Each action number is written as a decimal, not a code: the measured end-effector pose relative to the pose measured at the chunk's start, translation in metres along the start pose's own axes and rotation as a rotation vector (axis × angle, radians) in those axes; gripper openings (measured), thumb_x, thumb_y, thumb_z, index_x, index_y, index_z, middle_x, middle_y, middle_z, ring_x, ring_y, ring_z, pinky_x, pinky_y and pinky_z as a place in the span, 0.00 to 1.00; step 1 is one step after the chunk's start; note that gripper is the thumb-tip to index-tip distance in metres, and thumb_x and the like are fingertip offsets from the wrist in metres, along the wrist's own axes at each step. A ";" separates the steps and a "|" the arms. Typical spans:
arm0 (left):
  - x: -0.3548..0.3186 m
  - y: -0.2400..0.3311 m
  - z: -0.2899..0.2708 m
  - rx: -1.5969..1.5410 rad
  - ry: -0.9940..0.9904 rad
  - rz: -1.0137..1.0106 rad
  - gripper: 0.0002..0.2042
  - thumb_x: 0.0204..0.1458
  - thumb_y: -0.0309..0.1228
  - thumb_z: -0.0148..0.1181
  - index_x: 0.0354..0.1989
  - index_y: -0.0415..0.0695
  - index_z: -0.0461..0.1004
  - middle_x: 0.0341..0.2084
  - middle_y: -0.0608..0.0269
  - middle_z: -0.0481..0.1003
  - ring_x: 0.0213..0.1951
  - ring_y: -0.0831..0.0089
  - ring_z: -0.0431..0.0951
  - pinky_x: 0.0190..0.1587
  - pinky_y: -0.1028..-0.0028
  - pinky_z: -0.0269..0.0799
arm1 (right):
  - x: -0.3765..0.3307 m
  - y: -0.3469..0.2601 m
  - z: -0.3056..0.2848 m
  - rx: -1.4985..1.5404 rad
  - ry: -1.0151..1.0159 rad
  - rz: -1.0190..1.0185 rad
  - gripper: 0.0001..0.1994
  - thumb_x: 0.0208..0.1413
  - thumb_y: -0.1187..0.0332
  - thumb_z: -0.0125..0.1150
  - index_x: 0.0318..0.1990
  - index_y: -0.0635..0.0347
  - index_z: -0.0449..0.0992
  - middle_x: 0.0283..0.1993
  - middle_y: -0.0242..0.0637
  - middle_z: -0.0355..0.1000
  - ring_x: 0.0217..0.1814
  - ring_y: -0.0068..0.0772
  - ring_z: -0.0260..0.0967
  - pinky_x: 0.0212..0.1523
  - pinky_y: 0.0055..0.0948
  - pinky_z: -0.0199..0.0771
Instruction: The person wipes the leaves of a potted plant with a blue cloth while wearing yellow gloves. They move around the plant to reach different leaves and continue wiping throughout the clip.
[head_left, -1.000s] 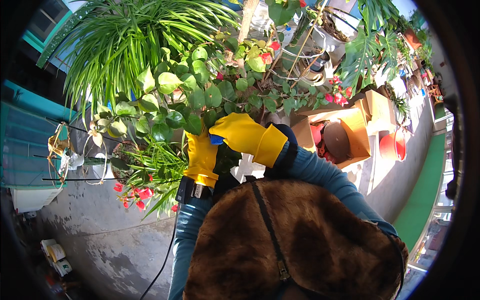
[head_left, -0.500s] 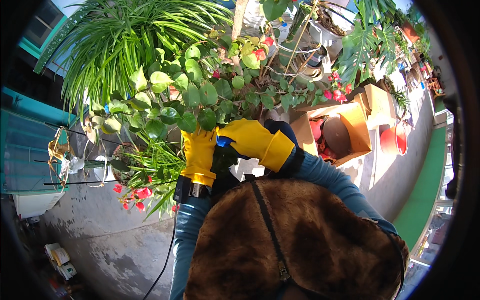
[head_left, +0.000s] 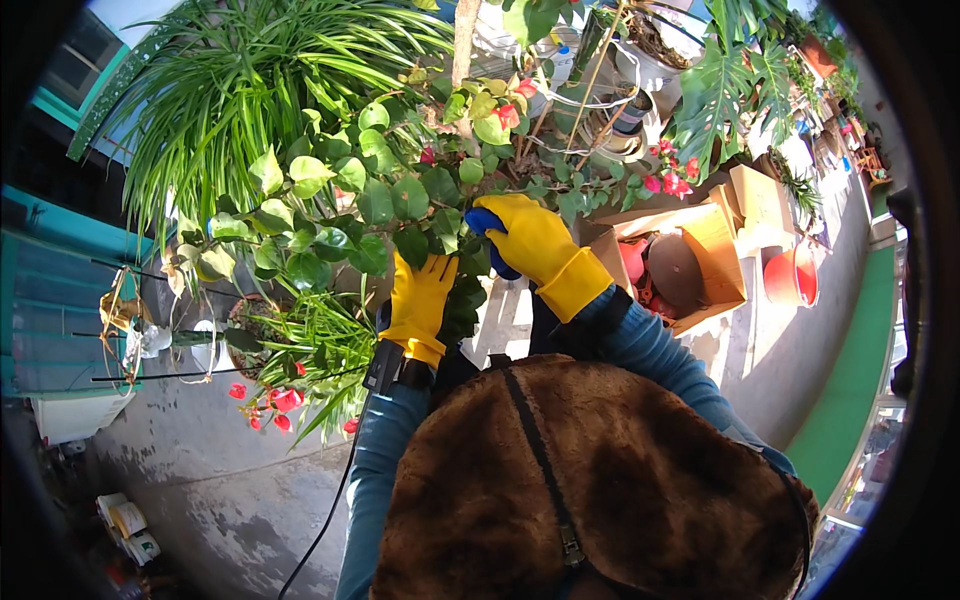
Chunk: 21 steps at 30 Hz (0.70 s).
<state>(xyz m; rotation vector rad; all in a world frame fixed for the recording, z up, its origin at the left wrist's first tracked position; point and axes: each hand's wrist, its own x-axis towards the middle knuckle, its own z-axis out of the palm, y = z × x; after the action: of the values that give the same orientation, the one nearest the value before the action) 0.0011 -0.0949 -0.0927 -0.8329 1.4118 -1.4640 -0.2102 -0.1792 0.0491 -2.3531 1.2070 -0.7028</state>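
Working among the leaves of the shrub (head_left: 380, 200) calls for a steady support hand and short, controlled movements of the tool hand, judged from the present posture. The left hand (head_left: 420, 300), in a yellow glove, reaches up into the dark foliage with its fingers extended and close together; whether they close on a stem cannot be told, since leaves cover the fingertips. The right hand (head_left: 535, 240), also gloved in yellow, is curled firmly around a blue object (head_left: 488, 235), of which only the blue end shows beside the thumb; its kind cannot be determined. The blue object sits at the centre of the shrub, just right of the left hand and touching the leaves. Keep the left hand clear of the blue object's end, and hold the branch close to the working point to limit sway. Avoid pulling on the red blossoms (head_left: 275, 400) below. A cardboard box (head_left: 715, 240) stands well apart on the floor (head_left: 200, 480) to the right.
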 end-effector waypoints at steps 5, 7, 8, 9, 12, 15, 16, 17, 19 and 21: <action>0.011 -0.016 -0.003 1.230 -0.050 0.418 0.24 0.67 0.49 0.53 0.63 0.47 0.70 0.62 0.56 0.69 0.65 0.53 0.68 0.74 0.49 0.58 | 0.020 -0.012 0.009 -0.072 0.013 -0.163 0.18 0.51 0.69 0.67 0.52 0.52 0.79 0.50 0.44 0.79 0.53 0.55 0.76 0.51 0.48 0.77; 0.019 -0.016 0.001 1.417 -0.134 0.350 0.26 0.65 0.53 0.55 0.63 0.48 0.70 0.62 0.57 0.69 0.65 0.54 0.68 0.73 0.50 0.60 | 0.031 -0.018 0.018 -0.126 -0.058 -0.193 0.16 0.50 0.70 0.67 0.48 0.52 0.79 0.47 0.44 0.79 0.50 0.56 0.76 0.47 0.50 0.77; 0.024 -0.015 0.004 1.413 -0.209 0.205 0.27 0.64 0.54 0.56 0.62 0.48 0.70 0.62 0.57 0.70 0.65 0.55 0.68 0.72 0.50 0.60 | 0.036 -0.019 0.024 -0.137 -0.079 -0.223 0.15 0.50 0.70 0.67 0.46 0.53 0.78 0.46 0.44 0.79 0.48 0.57 0.76 0.44 0.51 0.77; 0.028 -0.013 0.007 1.404 -0.282 0.062 0.28 0.63 0.56 0.57 0.62 0.48 0.71 0.61 0.57 0.71 0.65 0.56 0.68 0.72 0.51 0.61 | 0.040 -0.023 0.032 -0.129 0.010 -0.270 0.08 0.47 0.71 0.64 0.37 0.54 0.79 0.37 0.46 0.78 0.41 0.59 0.77 0.40 0.53 0.76; 0.032 -0.013 0.012 1.418 -0.474 -0.250 0.30 0.60 0.58 0.61 0.62 0.48 0.71 0.59 0.57 0.73 0.64 0.57 0.70 0.69 0.52 0.64 | 0.045 -0.026 0.048 -0.180 -0.036 -0.305 0.09 0.46 0.70 0.65 0.37 0.55 0.79 0.37 0.46 0.78 0.42 0.58 0.77 0.40 0.53 0.76; 0.027 -0.021 0.008 1.534 -0.212 0.282 0.30 0.57 0.54 0.68 0.60 0.46 0.72 0.52 0.58 0.78 0.59 0.58 0.75 0.66 0.56 0.69 | 0.037 -0.027 0.057 -0.140 -0.084 -0.287 0.12 0.44 0.67 0.69 0.39 0.55 0.79 0.38 0.45 0.78 0.43 0.58 0.77 0.40 0.51 0.77; 0.024 -0.024 0.005 1.558 -0.121 0.424 0.30 0.57 0.55 0.67 0.60 0.46 0.72 0.53 0.57 0.78 0.59 0.57 0.75 0.66 0.56 0.68 | 0.032 -0.026 0.058 -0.140 -0.106 -0.271 0.13 0.44 0.67 0.70 0.39 0.55 0.79 0.39 0.44 0.78 0.43 0.58 0.77 0.40 0.51 0.77; 0.023 -0.025 0.004 1.574 -0.105 0.465 0.31 0.57 0.56 0.66 0.60 0.46 0.72 0.53 0.55 0.77 0.59 0.56 0.74 0.67 0.55 0.67 | 0.029 -0.025 0.058 -0.167 -0.090 -0.290 0.15 0.44 0.65 0.72 0.40 0.55 0.79 0.40 0.43 0.78 0.44 0.56 0.77 0.41 0.50 0.78; 0.023 -0.020 0.003 1.640 -0.091 0.509 0.32 0.57 0.58 0.65 0.61 0.46 0.72 0.54 0.53 0.76 0.60 0.55 0.74 0.68 0.54 0.66 | 0.019 -0.023 0.059 -0.213 -0.125 -0.257 0.16 0.45 0.68 0.69 0.45 0.55 0.79 0.41 0.41 0.78 0.45 0.56 0.77 0.42 0.49 0.78; 0.024 -0.003 0.005 1.806 -0.118 0.520 0.33 0.58 0.59 0.63 0.61 0.47 0.71 0.55 0.51 0.75 0.61 0.54 0.73 0.69 0.52 0.64 | 0.011 -0.020 0.058 -0.235 -0.178 -0.242 0.17 0.46 0.70 0.68 0.47 0.55 0.79 0.43 0.41 0.78 0.46 0.56 0.77 0.43 0.48 0.78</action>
<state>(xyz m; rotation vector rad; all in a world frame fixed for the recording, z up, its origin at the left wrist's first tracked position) -0.0033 -0.1192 -0.0920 0.5627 -0.1588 -1.5075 -0.1580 -0.1705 0.0171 -2.7225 0.9851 -0.4297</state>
